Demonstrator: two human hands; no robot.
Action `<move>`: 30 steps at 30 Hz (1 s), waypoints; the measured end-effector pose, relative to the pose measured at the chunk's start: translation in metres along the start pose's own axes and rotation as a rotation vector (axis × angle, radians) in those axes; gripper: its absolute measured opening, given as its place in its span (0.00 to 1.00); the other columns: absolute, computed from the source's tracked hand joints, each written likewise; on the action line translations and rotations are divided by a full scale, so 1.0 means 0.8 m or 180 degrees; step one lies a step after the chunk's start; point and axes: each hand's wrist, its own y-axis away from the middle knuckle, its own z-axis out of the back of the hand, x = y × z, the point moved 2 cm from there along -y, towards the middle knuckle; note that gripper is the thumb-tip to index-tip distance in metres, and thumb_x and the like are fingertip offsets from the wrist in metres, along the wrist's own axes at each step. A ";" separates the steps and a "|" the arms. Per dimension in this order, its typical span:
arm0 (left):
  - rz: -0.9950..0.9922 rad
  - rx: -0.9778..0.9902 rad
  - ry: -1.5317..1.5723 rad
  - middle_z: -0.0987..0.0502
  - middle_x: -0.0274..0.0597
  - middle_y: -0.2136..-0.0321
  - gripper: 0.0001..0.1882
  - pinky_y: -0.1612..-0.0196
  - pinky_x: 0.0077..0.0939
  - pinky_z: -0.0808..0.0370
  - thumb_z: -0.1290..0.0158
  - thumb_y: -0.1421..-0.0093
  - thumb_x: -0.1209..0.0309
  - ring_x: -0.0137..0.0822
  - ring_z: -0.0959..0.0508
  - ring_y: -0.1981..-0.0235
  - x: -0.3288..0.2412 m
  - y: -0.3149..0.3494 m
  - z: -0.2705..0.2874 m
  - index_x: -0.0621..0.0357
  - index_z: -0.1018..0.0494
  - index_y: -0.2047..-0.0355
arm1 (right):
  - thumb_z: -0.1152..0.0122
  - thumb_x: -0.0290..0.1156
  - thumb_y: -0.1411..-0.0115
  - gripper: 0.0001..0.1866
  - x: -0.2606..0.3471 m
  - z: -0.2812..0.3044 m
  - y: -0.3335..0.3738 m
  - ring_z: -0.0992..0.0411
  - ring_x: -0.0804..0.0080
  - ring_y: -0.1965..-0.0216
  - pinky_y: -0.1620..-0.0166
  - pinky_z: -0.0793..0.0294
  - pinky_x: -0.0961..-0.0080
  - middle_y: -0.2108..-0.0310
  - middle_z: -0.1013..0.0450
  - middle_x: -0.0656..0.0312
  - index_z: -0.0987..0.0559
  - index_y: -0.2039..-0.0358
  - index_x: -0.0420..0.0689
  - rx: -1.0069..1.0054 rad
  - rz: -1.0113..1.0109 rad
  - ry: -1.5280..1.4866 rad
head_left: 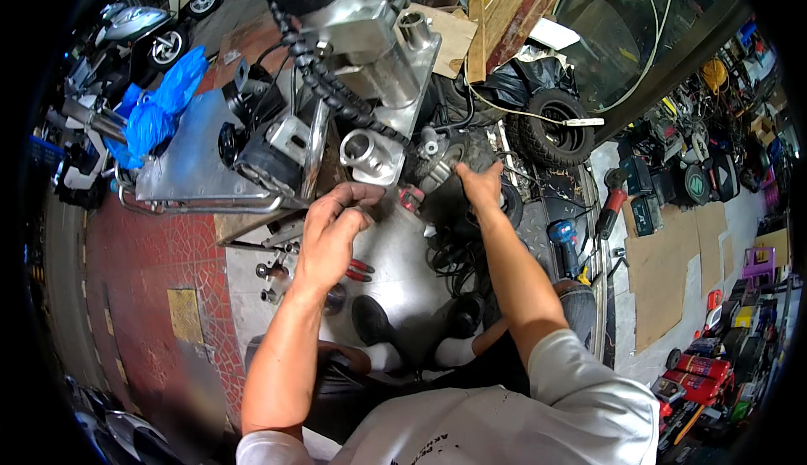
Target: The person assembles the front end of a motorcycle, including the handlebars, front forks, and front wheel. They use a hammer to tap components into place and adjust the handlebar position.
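Observation:
My right hand (482,188) grips the edge of a dark, grimy, rounded part (445,200), with thumb and fingers apart over it; its exact kind is hard to make out. A pale metal fitting (435,171) sits on that part, and a small red piece (410,199) lies at its left side. My left hand (329,234) is curled, fingertips pinched together, just below a machined metal block with a round bore (370,156). Whatever the left fingers hold, if anything, is too small to see. Above the block stands a larger metal assembly (378,74) beside a black spiral-wrapped cable (307,62).
Red-handled pliers (360,270) lie on the floor by my feet. At right are small tyres (555,129), a blue power tool (565,242) and a red-and-black tool (614,200). A metal-topped cart (189,167) with a blue plastic bag (168,112) stands left; wood boards (521,20) lean behind.

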 end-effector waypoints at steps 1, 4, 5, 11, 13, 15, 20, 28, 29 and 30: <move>0.0180 -0.0005 -0.0546 0.17 0.48 0.59 0.23 0.49 0.27 0.26 0.56 0.46 0.72 0.37 0.20 0.53 -0.003 0.002 -0.001 0.73 0.20 0.55 | 0.23 0.51 0.55 0.62 -0.007 0.013 0.021 0.33 0.39 0.36 0.33 0.35 0.58 0.38 0.32 0.33 0.48 0.28 0.36 -0.0060 0.0119 0.0066; 0.0301 0.0100 -0.1531 0.16 0.54 0.65 0.18 0.53 0.31 0.24 0.54 0.43 0.71 0.43 0.17 0.59 0.055 0.003 0.004 0.72 0.19 0.62 | 0.20 0.47 0.56 0.61 -0.029 0.043 0.102 0.32 0.39 0.37 0.35 0.33 0.57 0.38 0.32 0.36 0.47 0.28 0.37 -0.0089 0.0397 0.0209; 0.0572 0.0285 -0.1753 0.18 0.62 0.56 0.19 0.45 0.40 0.26 0.52 0.40 0.68 0.57 0.19 0.50 0.075 0.001 0.004 0.65 0.18 0.57 | 0.20 0.46 0.56 0.61 -0.039 0.054 0.128 0.32 0.40 0.37 0.36 0.33 0.56 0.38 0.32 0.37 0.47 0.28 0.38 -0.0106 0.0475 0.0240; 0.2751 0.0227 -0.1099 0.19 0.53 0.65 0.19 0.60 0.44 0.24 0.49 0.35 0.60 0.48 0.20 0.62 0.307 0.024 -0.013 0.64 0.19 0.60 | 0.21 0.44 0.53 0.54 -0.117 0.049 0.252 0.27 0.39 0.41 0.40 0.30 0.55 0.45 0.26 0.36 0.40 0.31 0.39 0.0085 0.1167 0.0188; 0.3075 -0.0006 -0.0735 0.21 0.41 0.73 0.16 0.72 0.43 0.25 0.48 0.34 0.58 0.38 0.22 0.73 0.363 0.036 -0.021 0.57 0.19 0.64 | 0.20 0.44 0.55 0.56 -0.145 0.048 0.274 0.29 0.39 0.41 0.39 0.30 0.55 0.42 0.28 0.38 0.42 0.30 0.39 0.0290 0.0682 0.0189; 0.3141 -0.0724 -0.0666 0.20 0.44 0.68 0.18 0.65 0.45 0.24 0.47 0.33 0.55 0.40 0.21 0.69 0.518 0.065 -0.006 0.58 0.20 0.61 | 0.20 0.43 0.55 0.58 -0.186 0.029 0.299 0.28 0.38 0.42 0.40 0.29 0.54 0.43 0.28 0.38 0.43 0.30 0.38 0.0708 0.0669 -0.0001; 0.3607 -0.0286 0.0197 0.19 0.52 0.60 0.24 0.56 0.49 0.23 0.42 0.36 0.58 0.48 0.19 0.60 0.457 0.076 -0.062 0.67 0.25 0.50 | 0.19 0.39 0.54 0.57 -0.232 0.044 0.371 0.27 0.43 0.42 0.40 0.28 0.59 0.43 0.28 0.40 0.45 0.29 0.37 0.0978 0.0976 0.0149; 0.2581 0.1144 -0.3550 0.20 0.48 0.45 0.21 0.46 0.32 0.20 0.56 0.33 0.70 0.42 0.18 0.46 0.608 0.126 -0.049 0.55 0.23 0.43 | 0.28 0.46 0.41 0.37 -0.238 0.043 0.334 0.25 0.44 0.48 0.46 0.26 0.58 0.49 0.25 0.41 0.30 0.38 0.37 0.1657 0.0592 -0.0531; 0.2335 0.1532 -0.3890 0.20 0.46 0.44 0.21 0.46 0.32 0.20 0.56 0.33 0.72 0.41 0.18 0.45 0.594 0.121 -0.050 0.54 0.22 0.43 | 0.30 0.46 0.38 0.32 -0.247 0.034 0.310 0.24 0.45 0.50 0.46 0.26 0.58 0.52 0.23 0.41 0.26 0.41 0.37 0.1727 0.0121 -0.0909; 0.2052 0.1897 -0.4204 0.20 0.44 0.44 0.21 0.45 0.32 0.20 0.57 0.33 0.74 0.40 0.18 0.45 0.581 0.117 -0.053 0.53 0.22 0.43 | 0.36 0.48 0.33 0.25 -0.263 0.023 0.282 0.23 0.48 0.53 0.48 0.27 0.61 0.58 0.21 0.42 0.21 0.50 0.37 0.1224 0.0504 -0.0504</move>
